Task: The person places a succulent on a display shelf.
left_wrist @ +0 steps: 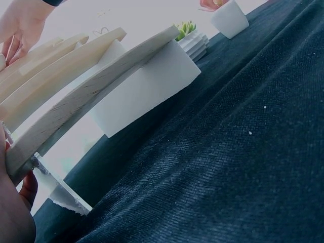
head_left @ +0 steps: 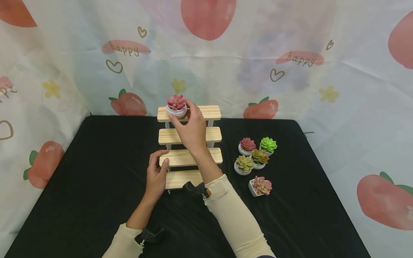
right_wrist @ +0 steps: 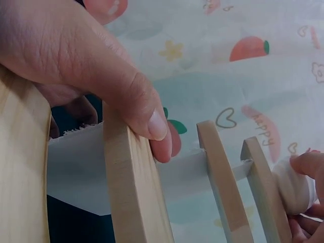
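Note:
A four-tier wooden shelf stand [head_left: 211,135] with white side supports stands on the black cloth. My right hand [head_left: 193,132] holds a pink succulent in a round white pot [head_left: 177,111] between thumb and fingers, over the left part of the top tier. In the right wrist view that white pot [right_wrist: 292,185] is right against the top board. My left hand [head_left: 157,175] grips the left end of the third tier from the top. Its thumb and fingers lie around the board's end in the right wrist view, where the left hand [right_wrist: 91,66] appears large.
Right of the stand, a dark pink succulent [head_left: 247,144], a bright green one [head_left: 268,144], an orange-green one [head_left: 260,156] and a yellow-green one [head_left: 245,163] cluster together. Nearer me sits a pale pink succulent [head_left: 262,185] in a square pot. A printed curtain [head_left: 226,82] hangs behind.

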### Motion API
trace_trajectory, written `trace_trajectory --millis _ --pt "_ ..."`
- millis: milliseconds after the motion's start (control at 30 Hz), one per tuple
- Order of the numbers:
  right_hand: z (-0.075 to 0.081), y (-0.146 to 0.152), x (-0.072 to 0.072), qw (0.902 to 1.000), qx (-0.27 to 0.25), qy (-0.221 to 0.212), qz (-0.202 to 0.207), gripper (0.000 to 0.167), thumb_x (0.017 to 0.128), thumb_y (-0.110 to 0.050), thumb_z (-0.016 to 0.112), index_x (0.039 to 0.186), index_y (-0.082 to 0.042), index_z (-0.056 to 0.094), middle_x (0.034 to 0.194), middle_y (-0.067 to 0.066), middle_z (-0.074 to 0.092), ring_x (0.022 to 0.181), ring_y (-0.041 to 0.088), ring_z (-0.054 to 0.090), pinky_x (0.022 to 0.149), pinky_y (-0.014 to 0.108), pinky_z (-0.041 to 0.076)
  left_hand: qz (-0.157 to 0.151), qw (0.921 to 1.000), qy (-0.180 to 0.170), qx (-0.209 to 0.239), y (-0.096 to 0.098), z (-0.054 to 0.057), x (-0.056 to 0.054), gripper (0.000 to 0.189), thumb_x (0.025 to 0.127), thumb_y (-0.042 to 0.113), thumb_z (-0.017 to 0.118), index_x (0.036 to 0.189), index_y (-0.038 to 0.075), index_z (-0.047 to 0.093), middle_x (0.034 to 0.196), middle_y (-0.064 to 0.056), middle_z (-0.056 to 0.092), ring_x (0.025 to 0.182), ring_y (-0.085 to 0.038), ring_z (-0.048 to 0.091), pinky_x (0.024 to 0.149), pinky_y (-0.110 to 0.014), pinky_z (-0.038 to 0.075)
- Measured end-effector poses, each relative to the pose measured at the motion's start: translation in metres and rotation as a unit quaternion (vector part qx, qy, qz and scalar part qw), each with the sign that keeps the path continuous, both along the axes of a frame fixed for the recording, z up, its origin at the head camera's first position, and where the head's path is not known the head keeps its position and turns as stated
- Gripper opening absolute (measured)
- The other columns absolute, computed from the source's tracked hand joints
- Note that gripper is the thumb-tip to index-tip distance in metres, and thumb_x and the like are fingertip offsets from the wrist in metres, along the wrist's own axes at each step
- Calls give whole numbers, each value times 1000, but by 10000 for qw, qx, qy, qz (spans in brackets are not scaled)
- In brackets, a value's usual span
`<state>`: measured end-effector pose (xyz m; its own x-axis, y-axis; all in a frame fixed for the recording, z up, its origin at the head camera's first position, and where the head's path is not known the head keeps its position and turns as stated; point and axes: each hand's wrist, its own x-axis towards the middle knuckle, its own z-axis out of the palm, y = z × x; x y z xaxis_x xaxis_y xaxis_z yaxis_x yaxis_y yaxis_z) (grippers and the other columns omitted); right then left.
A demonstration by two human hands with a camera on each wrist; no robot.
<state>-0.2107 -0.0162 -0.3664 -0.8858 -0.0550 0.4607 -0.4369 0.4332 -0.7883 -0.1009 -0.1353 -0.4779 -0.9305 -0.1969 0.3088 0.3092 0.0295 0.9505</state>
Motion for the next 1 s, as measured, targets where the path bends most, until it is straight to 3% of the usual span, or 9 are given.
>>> trace_trajectory --millis 333,667,1000 --pt "2 4 5 9998 128 -146 -99 71 92 -28 82 148 -1 48 130 13 58 116 23 59 95 34 49 -27 9999 114 -30 3 0 0 29 106 -3 50 135 -9 55 137 -18 44 136 -23 39 92 -27 40" --pt "-2 13 13 9997 77 -211 -104 73 93 -23 81 150 1 44 140 15 55 128 24 56 105 32 43 -29 10000 63 -16 2 1 -1 30 106 -2 51 135 -8 55 137 -18 44 131 -22 40 83 -26 41" --pt "-6 35 29 9997 -221 -79 107 58 96 -14 76 146 0 51 138 13 59 128 20 55 107 30 40 32 10000 39 -18 0 1 0 30 106 -3 50 135 -9 54 137 -20 44 135 -21 39 93 -28 40"
